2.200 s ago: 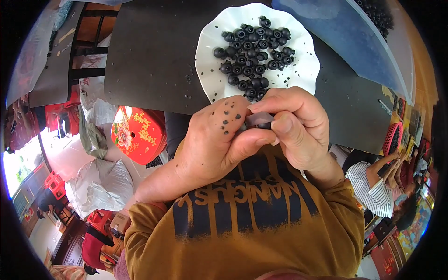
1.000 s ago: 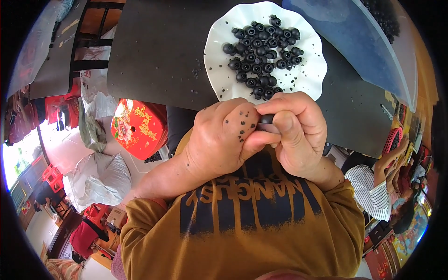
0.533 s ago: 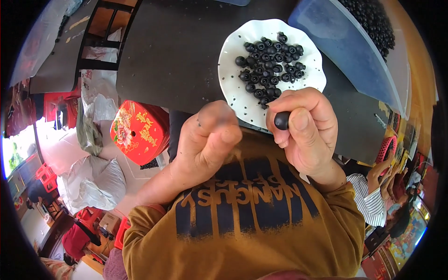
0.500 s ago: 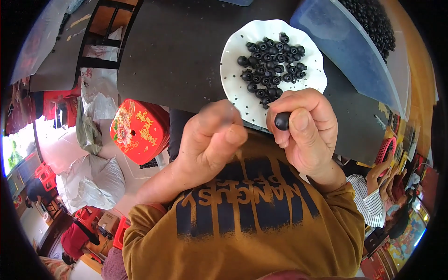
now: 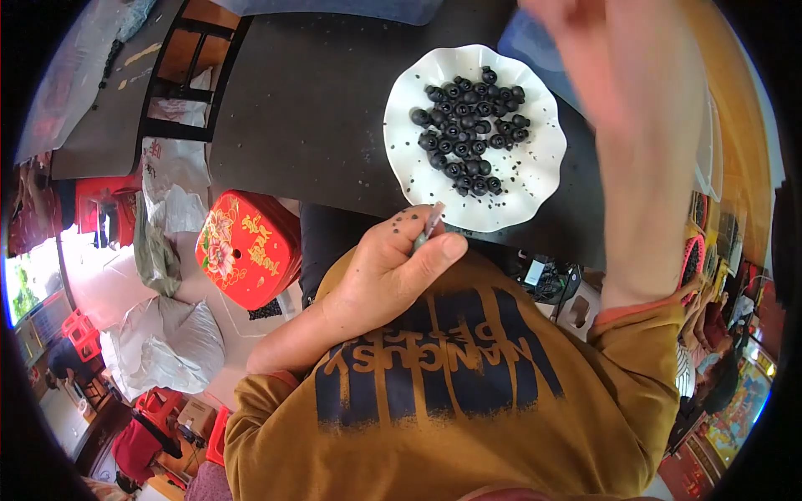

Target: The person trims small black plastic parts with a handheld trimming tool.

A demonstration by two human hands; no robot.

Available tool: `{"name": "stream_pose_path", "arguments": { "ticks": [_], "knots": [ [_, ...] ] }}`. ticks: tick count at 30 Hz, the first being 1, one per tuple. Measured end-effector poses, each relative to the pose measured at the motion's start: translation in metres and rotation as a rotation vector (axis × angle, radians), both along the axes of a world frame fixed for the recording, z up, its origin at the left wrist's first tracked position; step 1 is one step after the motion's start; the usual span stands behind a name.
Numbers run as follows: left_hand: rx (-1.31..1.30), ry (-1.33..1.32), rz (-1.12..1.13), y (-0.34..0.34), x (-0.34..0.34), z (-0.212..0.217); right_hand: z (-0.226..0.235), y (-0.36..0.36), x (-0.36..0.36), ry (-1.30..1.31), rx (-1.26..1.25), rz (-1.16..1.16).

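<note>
My left hand [image 5: 386,271] is closed in front of the plate, gripping a small slim tool [image 5: 431,224] with a narrow shiny tip between thumb and forefinger. Black crumbs stick to its forefinger. The white plate [image 5: 535,196] has a wavy rim and carries several small round black pieces [image 5: 466,125] with hollow necks, among scattered black crumbs. Stretched far to the upper right, my right hand [image 5: 589,54] is smeared by motion above the blue translucent bin [image 5: 522,42]. Its fingers run out at the top edge, so what they hold, if anything, is hidden.
The plate stands on a dark table [image 5: 309,108]. To the left are a red flowered stool [image 5: 251,250] and a white sack [image 5: 163,346] on the floor. Another translucent container [image 5: 351,7] is at the top edge. People sit farther off on both sides.
My right hand has moved from the plate's near edge, where it held a round black piece, up and right over the bin. The left hand has turned, so its tool now shows.
</note>
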State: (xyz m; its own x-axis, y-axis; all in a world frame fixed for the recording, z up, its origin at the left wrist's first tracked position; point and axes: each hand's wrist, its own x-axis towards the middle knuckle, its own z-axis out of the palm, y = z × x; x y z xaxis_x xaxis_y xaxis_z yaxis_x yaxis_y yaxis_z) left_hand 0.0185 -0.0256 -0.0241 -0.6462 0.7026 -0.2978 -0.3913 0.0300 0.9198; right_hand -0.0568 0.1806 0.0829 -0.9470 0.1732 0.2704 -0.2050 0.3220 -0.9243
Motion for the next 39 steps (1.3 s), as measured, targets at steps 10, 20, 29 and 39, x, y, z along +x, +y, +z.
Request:
{"name": "stream_pose_path", "arguments": {
  "ticks": [10,20,29,39],
  "knots": [
    [0.075,-0.147,0.088,-0.011,-0.002,-0.014,-0.052,-0.013,0.040,-0.098,0.021,0.106],
    [-0.052,-0.077,0.036,0.005,-0.005,-0.007,-0.117,0.017,0.055,0.017,0.878,0.206],
    [-0.099,-0.101,0.032,0.007,-0.004,-0.003,-0.122,0.016,0.051,0.003,0.725,0.189],
    [-0.009,0.373,0.169,0.006,-0.018,0.002,-0.077,-0.028,0.086,-0.488,-1.032,0.233]
  ]
}}
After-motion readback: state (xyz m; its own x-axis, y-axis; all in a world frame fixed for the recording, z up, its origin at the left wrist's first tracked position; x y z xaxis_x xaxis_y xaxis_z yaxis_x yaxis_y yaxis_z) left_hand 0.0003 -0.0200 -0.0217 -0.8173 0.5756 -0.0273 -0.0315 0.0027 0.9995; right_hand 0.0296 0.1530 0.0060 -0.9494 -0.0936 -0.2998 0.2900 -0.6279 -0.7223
